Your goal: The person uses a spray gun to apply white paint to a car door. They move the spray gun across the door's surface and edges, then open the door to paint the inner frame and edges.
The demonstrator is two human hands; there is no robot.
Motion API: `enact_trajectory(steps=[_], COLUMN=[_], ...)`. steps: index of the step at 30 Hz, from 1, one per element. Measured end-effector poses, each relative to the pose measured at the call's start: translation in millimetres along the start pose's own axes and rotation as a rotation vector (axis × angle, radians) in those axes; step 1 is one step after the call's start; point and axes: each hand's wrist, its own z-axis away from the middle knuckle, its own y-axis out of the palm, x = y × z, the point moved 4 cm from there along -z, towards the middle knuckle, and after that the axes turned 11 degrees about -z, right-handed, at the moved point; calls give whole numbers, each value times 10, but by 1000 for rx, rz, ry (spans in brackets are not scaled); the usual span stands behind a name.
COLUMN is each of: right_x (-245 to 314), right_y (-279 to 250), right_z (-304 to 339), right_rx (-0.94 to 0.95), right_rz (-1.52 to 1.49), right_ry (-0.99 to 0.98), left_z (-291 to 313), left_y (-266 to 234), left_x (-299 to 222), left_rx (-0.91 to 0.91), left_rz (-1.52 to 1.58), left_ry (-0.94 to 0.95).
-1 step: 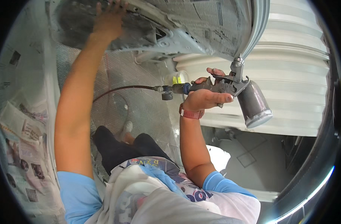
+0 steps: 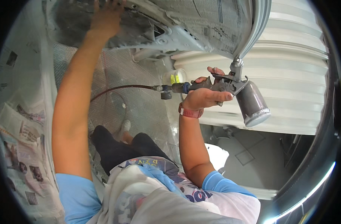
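My right hand (image 2: pixel 202 99) is wrapped round the grip of a metal spray gun (image 2: pixel 224 86), with a red watch on that wrist. The gun's grey paint cup (image 2: pixel 252 102) hangs to the right, and its nozzle end comes close to the lower corner of what looks like a car door (image 2: pixel 174 39). A brown hose (image 2: pixel 122 88) runs left from the gun's handle. At the far left my left hand (image 2: pixel 106 20) lies with fingers spread on the door's dark inner panel (image 2: pixel 71 22); the fingertips reach the picture's top edge.
Newspaper masking (image 2: pixel 211 22) covers part of the door. More newspaper (image 2: pixel 27 149) hangs along the left side. A pale ribbed shutter (image 2: pixel 290 78) stands at the right. Behind the gun's handle is a white tub (image 2: pixel 181 75). Below lies a textured floor (image 2: pixel 148 112).
Very little differs. The door and my left arm appear slightly further left in the picture. The right hand keeps its hold on the spray gun.
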Motion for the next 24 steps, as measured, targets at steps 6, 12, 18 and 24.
enact_trajectory(steps=[6,12,18,24], right_x=[-273,-567,-1067,-1514], right_y=[-124,-215,-552,-1207], right_z=[-38,-166,-338,-545], right_rx=[-82,-104,-359,-312], right_rz=[-14,-47,32,36], right_ry=[49,131,380,436], left_z=[-147,-204,-385,-476], left_y=[-98,-212,-67,275], left_x=[-10,-56,-148,-167], left_rx=[4,-117,-22,83], left_rz=[252,226,226,-136], left_ry=[-16,-41,-36,-91])
